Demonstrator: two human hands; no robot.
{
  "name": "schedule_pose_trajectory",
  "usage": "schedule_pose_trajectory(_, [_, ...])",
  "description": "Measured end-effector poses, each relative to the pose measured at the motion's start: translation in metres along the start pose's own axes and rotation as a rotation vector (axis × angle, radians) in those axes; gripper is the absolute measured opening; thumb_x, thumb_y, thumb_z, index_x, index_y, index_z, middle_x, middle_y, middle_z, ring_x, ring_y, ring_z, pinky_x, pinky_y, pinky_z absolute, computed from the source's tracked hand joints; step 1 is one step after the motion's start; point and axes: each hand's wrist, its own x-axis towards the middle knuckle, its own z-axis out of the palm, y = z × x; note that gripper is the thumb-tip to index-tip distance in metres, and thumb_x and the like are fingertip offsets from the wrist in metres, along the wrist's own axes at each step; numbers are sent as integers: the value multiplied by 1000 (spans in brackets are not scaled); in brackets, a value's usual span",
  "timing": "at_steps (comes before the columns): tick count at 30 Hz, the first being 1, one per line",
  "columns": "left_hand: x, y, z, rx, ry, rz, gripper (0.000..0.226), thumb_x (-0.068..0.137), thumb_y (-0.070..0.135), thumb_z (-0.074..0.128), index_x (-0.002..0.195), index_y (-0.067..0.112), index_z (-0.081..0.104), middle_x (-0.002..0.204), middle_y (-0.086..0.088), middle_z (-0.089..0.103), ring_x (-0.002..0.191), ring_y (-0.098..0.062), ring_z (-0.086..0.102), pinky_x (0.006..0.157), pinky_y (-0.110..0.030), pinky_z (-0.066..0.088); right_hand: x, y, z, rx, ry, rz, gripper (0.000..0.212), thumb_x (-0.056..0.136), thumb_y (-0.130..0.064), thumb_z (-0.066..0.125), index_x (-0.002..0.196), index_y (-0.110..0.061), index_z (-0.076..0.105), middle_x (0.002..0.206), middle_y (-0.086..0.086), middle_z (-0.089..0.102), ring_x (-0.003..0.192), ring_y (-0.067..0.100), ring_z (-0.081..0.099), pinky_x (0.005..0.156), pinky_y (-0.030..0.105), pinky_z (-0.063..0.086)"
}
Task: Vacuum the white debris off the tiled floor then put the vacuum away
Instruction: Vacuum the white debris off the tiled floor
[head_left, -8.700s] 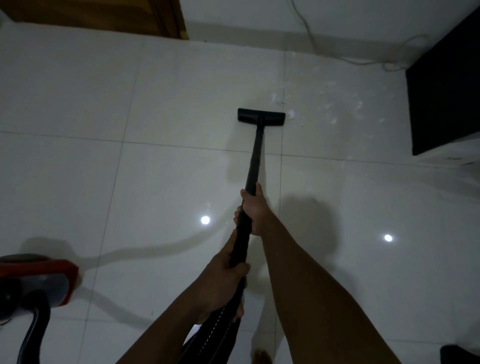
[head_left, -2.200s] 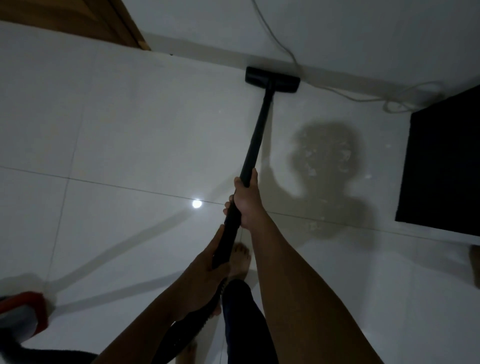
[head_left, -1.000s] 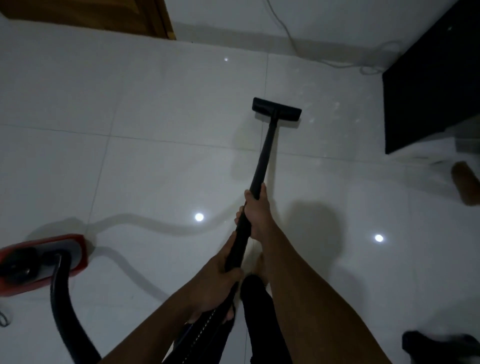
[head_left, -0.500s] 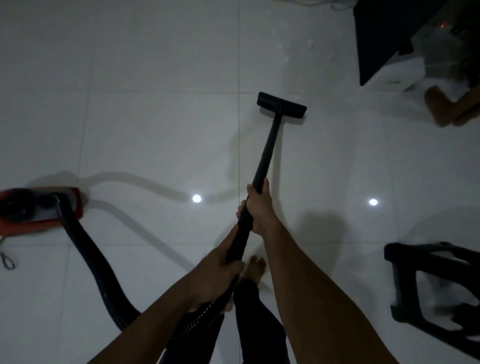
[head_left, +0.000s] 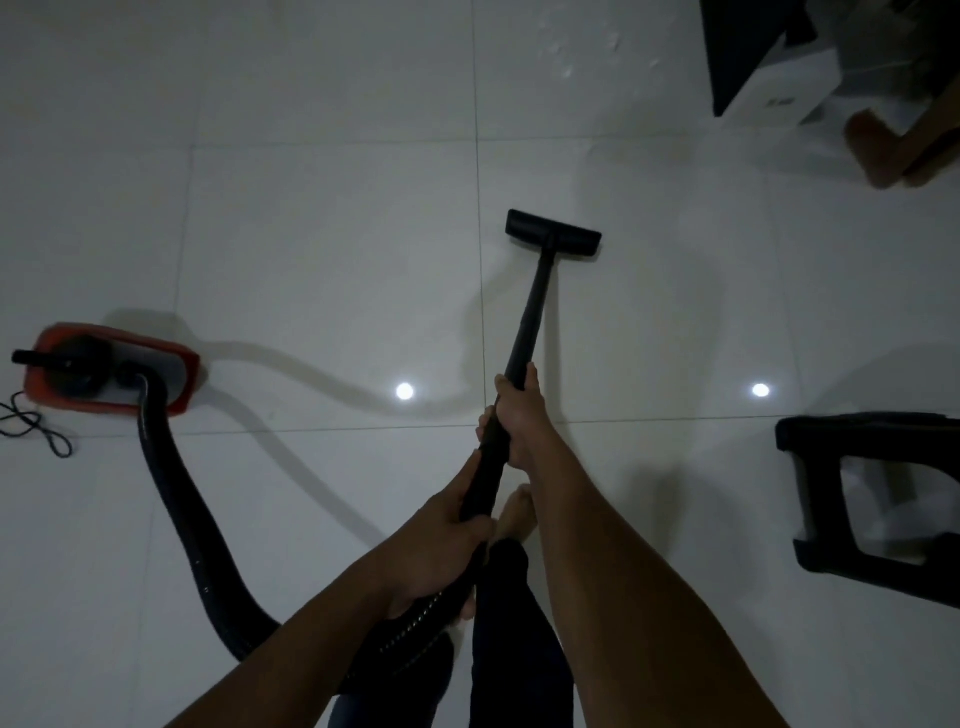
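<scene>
Tiled floor (head_left: 311, 234): wand (head_left: 529, 322) within fingers (head_left: 487, 423) (nozzle (head_left: 553, 235) ahead)

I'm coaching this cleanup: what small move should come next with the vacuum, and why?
Probably push the nozzle forward, slightly right: white debris lies on the tiles well beyond it. The right hand and left hand both grip the wand, so they look set to push.

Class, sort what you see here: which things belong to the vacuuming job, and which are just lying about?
Job: wand, nozzle, hose, red vacuum body, white debris, left hand, right hand.
Lying about: black stool, white box.
</scene>
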Motion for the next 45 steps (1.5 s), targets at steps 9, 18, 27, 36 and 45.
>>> schedule_pose_trajectory(9, [34, 17, 10, -5, -2, -31, 79, 97, 11, 48, 146, 60, 10, 92, -4, 61, 67, -27, 59, 71, -41, 55, 30, -16, -21, -5, 4, 32, 66, 106, -27, 52, 155, -53, 16, 64, 7, 49, 54, 16, 51, 54, 32, 53])
schedule_pose_trajectory(18, [104, 92, 10, -8, 65, -13, 78, 99, 10, 44, 146, 60, 8, 101, -2, 64, 68, -27, 59, 66, -44, 56, 91, -105, -32, -57, -47, 32, 66, 106, -27, 52, 155, -53, 18, 68, 7, 50, 54, 16, 52, 53, 30, 53])
schedule_pose_trajectory(27, [157, 157, -5, -33, 86, -8, 79, 97, 12, 47, 142, 66, 11, 79, -13, 67, 47, -23, 56, 48, -33, 52, 126, -190, -32, -88, -78, 45, 67, 106, -27, 51, 155, -54, 15, 68, 7, 48, 54, 16, 51, 52, 30, 53])
schedule_pose_trajectory(36, [210, 215, -38, -12, 86, 22, 81, 96, 8, 46, 152, 49, 4, 151, -24, 33, 74, -17, 70, 49, -22, 52, 163, -266, -16, -124, -67, 39, 66, 106, -26, 50, 156, -54, 16, 67, 6, 47, 54, 16, 50, 52, 30, 53])
schedule_pose_trajectory(45, [253, 304, -102, -148, 15, -3, 79, 100, 8, 40, 144, 64, 6, 77, -20, 63, 44, -27, 56, 45, -34, 53, 208, -366, 26, -155, -39, 40, 67, 106, -26, 51, 156, -54, 15, 69, 7, 48, 56, 16, 51, 55, 33, 54])
